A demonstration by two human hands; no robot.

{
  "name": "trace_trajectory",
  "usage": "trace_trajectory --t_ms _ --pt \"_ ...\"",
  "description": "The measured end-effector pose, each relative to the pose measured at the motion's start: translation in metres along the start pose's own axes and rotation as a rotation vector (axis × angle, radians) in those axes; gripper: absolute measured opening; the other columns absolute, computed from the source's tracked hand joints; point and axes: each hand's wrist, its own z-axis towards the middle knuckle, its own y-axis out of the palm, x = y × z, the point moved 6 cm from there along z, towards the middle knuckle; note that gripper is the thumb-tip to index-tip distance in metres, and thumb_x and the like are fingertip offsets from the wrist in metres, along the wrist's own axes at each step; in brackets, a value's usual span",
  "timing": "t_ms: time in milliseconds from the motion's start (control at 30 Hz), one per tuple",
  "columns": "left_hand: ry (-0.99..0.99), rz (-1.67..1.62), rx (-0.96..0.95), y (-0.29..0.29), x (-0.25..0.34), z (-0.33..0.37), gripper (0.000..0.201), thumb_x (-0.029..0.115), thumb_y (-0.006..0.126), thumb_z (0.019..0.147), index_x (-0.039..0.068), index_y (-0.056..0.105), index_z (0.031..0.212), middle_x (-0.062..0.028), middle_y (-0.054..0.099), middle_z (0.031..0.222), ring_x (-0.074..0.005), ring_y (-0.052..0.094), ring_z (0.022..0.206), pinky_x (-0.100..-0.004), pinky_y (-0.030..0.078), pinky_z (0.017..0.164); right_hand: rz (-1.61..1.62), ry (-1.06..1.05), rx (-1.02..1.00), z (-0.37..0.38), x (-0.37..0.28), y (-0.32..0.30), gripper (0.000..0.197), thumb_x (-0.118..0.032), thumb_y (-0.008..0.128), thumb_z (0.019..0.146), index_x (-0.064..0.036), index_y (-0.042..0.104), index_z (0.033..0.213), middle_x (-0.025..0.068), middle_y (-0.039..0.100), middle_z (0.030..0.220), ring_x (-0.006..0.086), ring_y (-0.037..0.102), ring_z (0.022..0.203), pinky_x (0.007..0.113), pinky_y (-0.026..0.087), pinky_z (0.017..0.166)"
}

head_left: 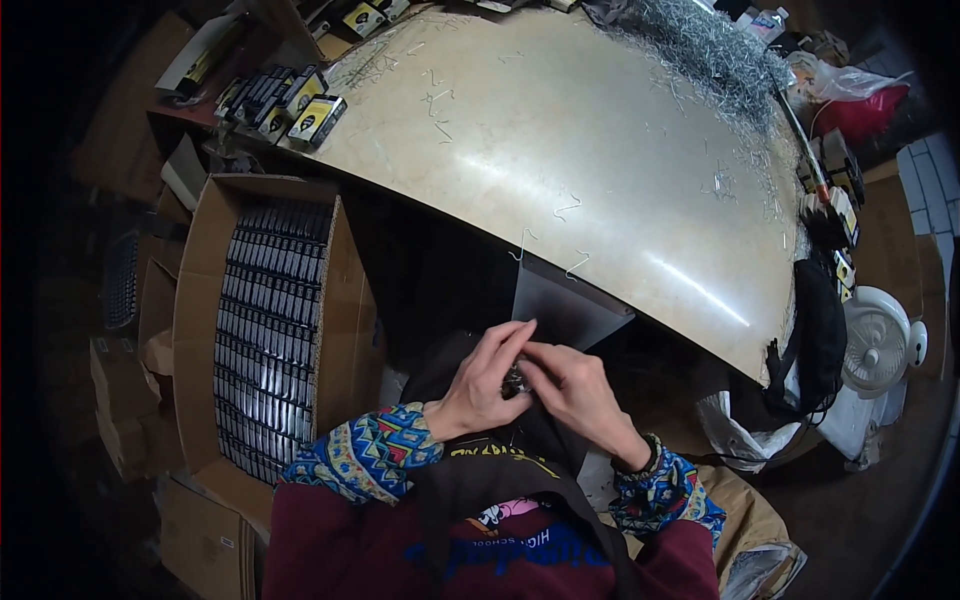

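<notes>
Fingertips of both hands are brought together at lower centre of the frame: small shiny metal pieces [516, 380] are held in the curled fingers of the left hand [482, 385] and pinched from the other side by the right hand [580, 395]. Much of the pieces is hidden by the fingers, so their number and shape cannot be told. They are held above the lap, over a dark apron [458, 500].

The step in hand is judged to be fine sorting or fitting by fingertip; a steady left hold and small shifts of the right thumb seem to be called for next.

Above the hands, a grey panel [565, 300] is seen beneath the table's near edge, which is slanted from upper left to lower right. Bent wires [568, 208] are scattered on the tabletop [500, 130] close to that edge, one reaching over it. A wire heap [700, 50] is piled at upper right. Leftward, movement is limited by a cardboard carton [350, 290] packed with small dark boxes [270, 330]; more room is offered upward, over the tabletop's middle.
</notes>
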Motion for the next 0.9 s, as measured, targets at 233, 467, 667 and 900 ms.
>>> trace_trajectory --t_ms 233,467,667,900 --pt "-0.027 0.007 -0.039 -0.013 0.015 0.048 0.098 0.012 0.082 0.070 -0.001 0.024 0.148 -0.0207 0.038 0.139 -0.0325 0.046 0.125 -0.0373 0.040 0.106 -0.128 0.082 0.285 0.016 0.004 -0.053 0.015 -0.003 0.064 0.088 -0.0011 0.069 0.102 0.0128 0.068 0.079 0.0133 0.064 0.066 0.026 0.050 0.061" --pt "-0.029 0.100 0.228 -0.079 -0.012 0.075 0.053 0.013 0.073 0.081 0.001 0.053 0.129 -0.0157 0.055 0.124 -0.0276 0.055 0.114 -0.0326 0.050 0.086 0.103 0.288 0.370 0.019 0.013 -0.102 0.015 -0.006 0.063 0.092 0.0034 0.068 0.102 0.0032 0.066 0.076 0.0074 0.058 0.068 0.021 0.046 0.060" --pt "-0.224 0.825 0.717 -0.237 -0.078 0.105 0.037 0.017 0.069 0.082 0.002 0.058 0.114 -0.0168 0.056 0.120 -0.0364 0.051 0.105 -0.0440 0.043 0.093 0.279 0.247 0.354 0.025 0.012 -0.122 0.014 -0.005 0.064 0.090 0.0045 0.068 0.101 0.0011 0.064 0.076 0.0049 0.054 0.063 0.019 0.043 0.056" --pt "-0.328 0.905 0.512 -0.274 -0.114 0.124 0.036 0.019 0.076 0.073 0.007 0.058 0.102 -0.0133 0.050 0.124 -0.0346 0.044 0.114 -0.0422 0.039 0.096 0.204 0.198 0.293 0.038 0.004 -0.127 0.015 -0.007 0.063 0.092 0.0040 0.068 0.100 0.0013 0.064 0.075 0.0072 0.054 0.061 0.021 0.044 0.054"
